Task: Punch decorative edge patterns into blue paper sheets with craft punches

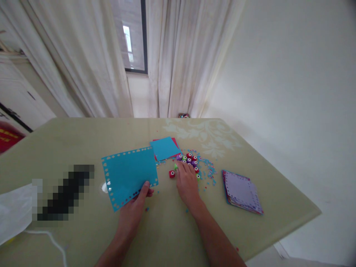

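Observation:
My left hand (140,194) grips a blue sheet of paper (130,174) at its lower right edge, thumb on top. Small punched shapes line the borders of this raised, tilted sheet. Among a cluster of small craft punches (194,163) in red, purple and green, my right hand (187,181) has its fingers curled round a tilted green craft punch (176,167). Part of the cluster is hidden under these fingers. A red craft punch (172,174) sits apart, just left of the right hand.
Blue and red paper squares (166,148) lie behind the punches. Tiny paper cutouts (210,168) are scattered to their right. A stack of punched sheets (241,191) rests at the right. At the left are a white bag (16,209), a white cord (54,241) and a blurred-out dark object (66,194).

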Tool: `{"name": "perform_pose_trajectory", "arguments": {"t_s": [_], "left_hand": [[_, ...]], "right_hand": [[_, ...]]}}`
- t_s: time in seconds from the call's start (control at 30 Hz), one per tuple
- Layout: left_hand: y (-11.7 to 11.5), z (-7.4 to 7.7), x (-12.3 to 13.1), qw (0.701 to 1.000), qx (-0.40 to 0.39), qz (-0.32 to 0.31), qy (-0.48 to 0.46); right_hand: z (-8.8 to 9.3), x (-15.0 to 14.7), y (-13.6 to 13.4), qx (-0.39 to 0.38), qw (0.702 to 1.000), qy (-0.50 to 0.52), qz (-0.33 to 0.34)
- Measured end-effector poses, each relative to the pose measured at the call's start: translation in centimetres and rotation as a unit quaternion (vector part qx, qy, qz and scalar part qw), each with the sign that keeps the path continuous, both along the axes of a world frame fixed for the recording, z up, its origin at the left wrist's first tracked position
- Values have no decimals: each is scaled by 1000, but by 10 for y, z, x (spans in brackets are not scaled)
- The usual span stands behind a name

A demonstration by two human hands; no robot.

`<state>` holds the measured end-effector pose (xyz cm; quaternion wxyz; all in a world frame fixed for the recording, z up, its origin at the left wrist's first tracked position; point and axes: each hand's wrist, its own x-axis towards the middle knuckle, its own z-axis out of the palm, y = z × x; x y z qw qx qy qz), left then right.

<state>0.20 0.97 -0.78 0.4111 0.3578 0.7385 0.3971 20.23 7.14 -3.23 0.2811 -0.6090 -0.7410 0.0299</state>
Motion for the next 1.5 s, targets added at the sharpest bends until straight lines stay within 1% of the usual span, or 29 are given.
{"name": "perform_pose_trajectory", "arguments": {"t_s": [0.07,0.13,0.27,0.33,0.4,0.5,0.63,0.7,0.77,0.9,0.97,1.03,1.13,1.17,1.23,1.27,1.3,1.33,1.37,1.4,1.43,1.5], "left_hand": [[0,0,1,1000,-3,4,-5],[0,2,2,1000,-9,1,-9],[0,10,3,1000,1,-3,1],[-1,12,4,1000,-6,0,6],[-1,12,4,1000,-11,3,2],[-1,9,3,1000,0,0,14],[-1,6,-1,999,25,-1,40],[-1,5,-2,999,34,2,41],[-2,4,-2,999,34,4,39],[-4,2,-1,999,36,9,34],[-4,1,-1,999,35,9,31],[-5,1,-1,999,30,4,27],[-4,2,0,999,25,-9,30],[-4,3,0,999,26,-8,33],[-3,6,1,999,28,2,35],[-3,7,2,999,30,6,35],[-3,9,2,999,28,6,32],[-3,10,3,999,25,3,30],[-4,10,3,999,22,-1,27],[-4,11,3,999,20,-4,25],[-4,10,3,1000,19,-7,22],[-4,9,3,999,28,-12,19]], "right_hand": [[0,3,4,-9,999,-40,-35],[0,6,7,-29,996,-70,-54],[3,9,9,-65,993,-74,-59],[6,9,8,-76,993,-72,-58],[8,5,5,-77,993,-79,-48],[9,-7,-3,-72,993,-86,-21],[7,-28,-13,-59,994,-81,40],[6,-33,-15,-44,995,-70,58],[8,-30,-15,-24,998,-40,49],[13,-15,-11,21,998,61,4],[15,-10,-10,29,996,90,2],[15,-11,-11,14,995,90,28],[11,-18,-14,-35,995,33,85],[10,-19,-14,-48,995,10,85],[10,-20,-14,-54,998,0,44],[10,-20,-13,-45,998,25,21],[12,-18,-13,-33,997,71,7],[14,-17,-12,-26,991,135,6],[16,-16,-12,-29,977,211,17],[18,-16,-13,-48,955,292,34],[21,-17,-13,-84,924,370,53],[25,-20,-16,-181,843,500,85]]}}
